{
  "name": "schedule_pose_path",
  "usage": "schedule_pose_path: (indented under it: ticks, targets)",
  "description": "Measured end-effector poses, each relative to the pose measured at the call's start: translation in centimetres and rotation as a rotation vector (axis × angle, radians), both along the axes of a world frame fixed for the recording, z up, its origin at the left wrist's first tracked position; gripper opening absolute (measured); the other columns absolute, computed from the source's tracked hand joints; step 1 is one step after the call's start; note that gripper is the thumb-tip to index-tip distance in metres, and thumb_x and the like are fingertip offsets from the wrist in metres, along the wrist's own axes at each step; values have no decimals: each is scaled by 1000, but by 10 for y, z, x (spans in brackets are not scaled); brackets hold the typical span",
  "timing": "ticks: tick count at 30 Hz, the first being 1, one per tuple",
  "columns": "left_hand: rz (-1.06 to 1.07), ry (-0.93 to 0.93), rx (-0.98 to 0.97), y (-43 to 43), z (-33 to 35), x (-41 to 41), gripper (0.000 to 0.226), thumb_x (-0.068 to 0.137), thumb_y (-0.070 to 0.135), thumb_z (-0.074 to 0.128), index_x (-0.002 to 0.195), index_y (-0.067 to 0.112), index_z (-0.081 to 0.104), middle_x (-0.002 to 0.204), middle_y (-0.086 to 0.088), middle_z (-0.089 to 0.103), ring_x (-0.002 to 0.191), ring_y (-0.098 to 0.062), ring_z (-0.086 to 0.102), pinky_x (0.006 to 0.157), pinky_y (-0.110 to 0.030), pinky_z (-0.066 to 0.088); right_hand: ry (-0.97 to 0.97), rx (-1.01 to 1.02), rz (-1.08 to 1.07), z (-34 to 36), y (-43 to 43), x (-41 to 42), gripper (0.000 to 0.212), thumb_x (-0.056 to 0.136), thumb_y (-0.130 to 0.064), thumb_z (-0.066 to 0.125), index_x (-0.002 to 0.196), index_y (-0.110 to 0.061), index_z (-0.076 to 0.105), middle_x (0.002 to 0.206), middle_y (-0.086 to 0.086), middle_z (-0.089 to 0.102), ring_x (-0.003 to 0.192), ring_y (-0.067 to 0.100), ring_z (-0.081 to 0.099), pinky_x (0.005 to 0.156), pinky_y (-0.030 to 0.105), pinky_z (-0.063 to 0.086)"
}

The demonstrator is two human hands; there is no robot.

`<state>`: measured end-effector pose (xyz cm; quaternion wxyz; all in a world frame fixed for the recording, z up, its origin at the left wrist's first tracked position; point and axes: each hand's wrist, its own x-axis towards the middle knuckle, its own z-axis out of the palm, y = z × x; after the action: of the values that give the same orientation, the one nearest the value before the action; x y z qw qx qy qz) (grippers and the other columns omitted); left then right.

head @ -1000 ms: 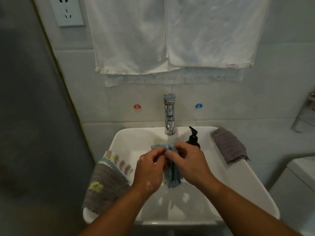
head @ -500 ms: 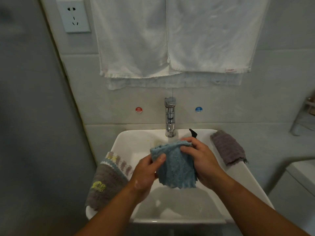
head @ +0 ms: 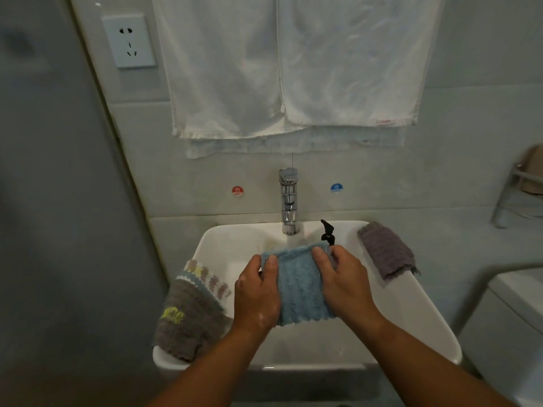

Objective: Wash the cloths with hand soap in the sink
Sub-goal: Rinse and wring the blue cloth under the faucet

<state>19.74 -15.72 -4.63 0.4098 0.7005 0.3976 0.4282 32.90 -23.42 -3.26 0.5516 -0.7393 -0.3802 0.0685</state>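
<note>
A blue cloth hangs spread out above the white sink. My left hand pinches its left edge with the thumb on the front. Its right edge is pinched by my right hand near the top corner. Soap foam spots show on my left hand. The black soap pump stands behind the cloth, right of the chrome tap; only its head shows. A purple-grey cloth lies on the sink's right rim. Over the left rim drapes a brown cloth with a patterned band.
White towels hang on the wall above the tap. A wall socket is at the upper left. A grey wall panel runs down the left. A metal rack and a white toilet tank stand on the right.
The blue cloth was bunched between both hands a second ago; my hands have moved apart and spread it flat. The view has shifted slightly downward.
</note>
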Motion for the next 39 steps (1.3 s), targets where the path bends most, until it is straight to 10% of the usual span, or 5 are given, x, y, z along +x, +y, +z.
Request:
schedule_pose_path:
  ticks: [10, 17, 24, 39]
  targets:
    - [-196, 117, -346, -23, -16, 42, 41, 104, 55, 34, 125, 29, 57, 120, 4, 64, 109, -16, 64, 95, -38, 58, 83, -234, 29, -9, -35, 53, 29, 102, -48, 48, 98, -22, 61, 93, -6, 64, 84, 7, 60, 62, 24, 43]
    - [-219, 136, -273, -44, -6, 141, 42, 106, 52, 32, 113, 22, 61, 102, 7, 60, 93, -8, 58, 78, -28, 48, 1, -254, -106, -1, -61, 148, 30, 100, -42, 54, 87, -19, 67, 87, 0, 67, 80, 19, 61, 62, 28, 41]
    - [-218, 268, -213, -26, -5, 238, 57, 106, 53, 30, 131, 11, 60, 131, -11, 63, 118, -28, 60, 104, -40, 48, 255, -160, -187, -10, -49, 225, 39, 98, -39, 60, 92, -4, 74, 89, 10, 74, 82, 24, 70, 77, 41, 57]
    - [-109, 429, -259, -4, -37, 272, 52, 108, 49, 25, 124, 9, 56, 125, -14, 61, 94, -21, 49, 82, -29, 38, 328, -130, -178, -67, -6, 251, 39, 99, -50, 54, 93, -14, 70, 90, 3, 72, 85, 18, 68, 78, 36, 56]
